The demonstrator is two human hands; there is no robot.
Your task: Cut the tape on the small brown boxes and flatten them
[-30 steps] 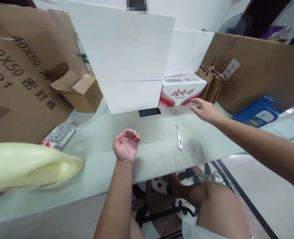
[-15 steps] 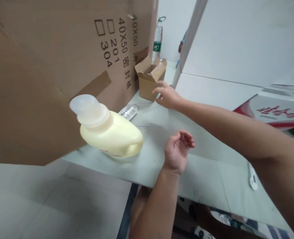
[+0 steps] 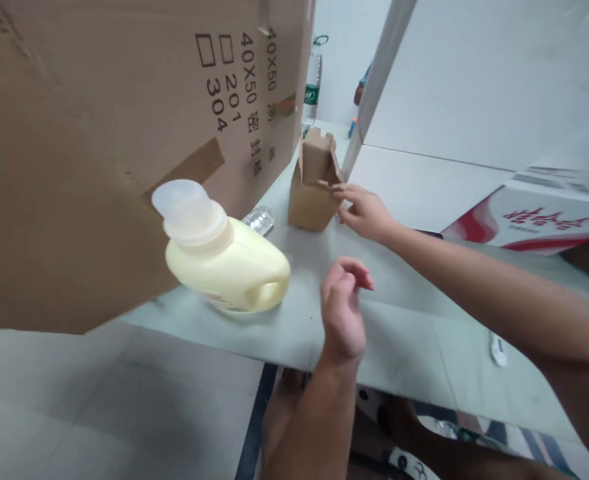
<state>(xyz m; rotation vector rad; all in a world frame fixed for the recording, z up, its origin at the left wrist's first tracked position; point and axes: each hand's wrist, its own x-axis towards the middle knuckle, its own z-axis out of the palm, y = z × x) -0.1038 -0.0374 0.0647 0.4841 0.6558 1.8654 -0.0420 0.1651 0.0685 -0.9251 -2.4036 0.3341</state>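
A small brown cardboard box [image 3: 312,203] stands on the table with its top flaps up. My right hand [image 3: 367,210] pinches the box's near right edge between thumb and fingers. Nearer to me, my left hand [image 3: 343,303] hovers over the table, fingers loosely curled and holding nothing. Left of it stands a big pale yellow jug [image 3: 229,267] with a translucent white cap and a moulded handle. Behind the jug a clear plastic bottle [image 3: 260,220] lies on its side, partly hidden.
A huge printed carton [image 3: 99,167] fills the left side. A green-labelled water bottle [image 3: 312,83] stands at the back. On the right are a white panel [image 3: 474,87], a red and white box [image 3: 529,217] and a small white cutter-like tool [image 3: 498,350] on the table [image 3: 409,340].
My right hand has taken hold of the small cardboard box, which has come nearer and turned. My left hand has shifted slightly left, its fingers curled over.
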